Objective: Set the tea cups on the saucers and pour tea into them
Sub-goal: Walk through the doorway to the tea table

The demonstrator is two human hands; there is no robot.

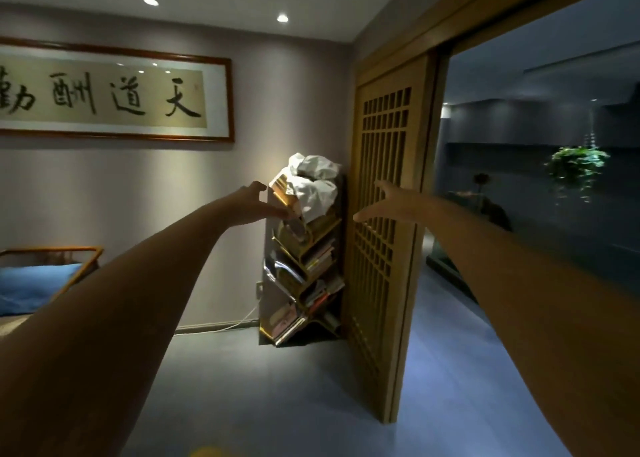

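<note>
Both bare arms stretched forward at mid-frame. Left hand point(254, 204) spread wide, fingers splayed, empty, in front of the bookshelf point(304, 266); contact can't be told. Right hand point(388, 204) wide open, flat, empty, in front of the lattice door point(384, 214). Cups, saucers and tea nowhere in frame. Grey floor point(277, 387) below. Framed calligraphy point(114, 91) upper left, blue cushion point(31, 286) on a chair at left edge, hanging plant point(576, 169) right, in the dark room.
</note>
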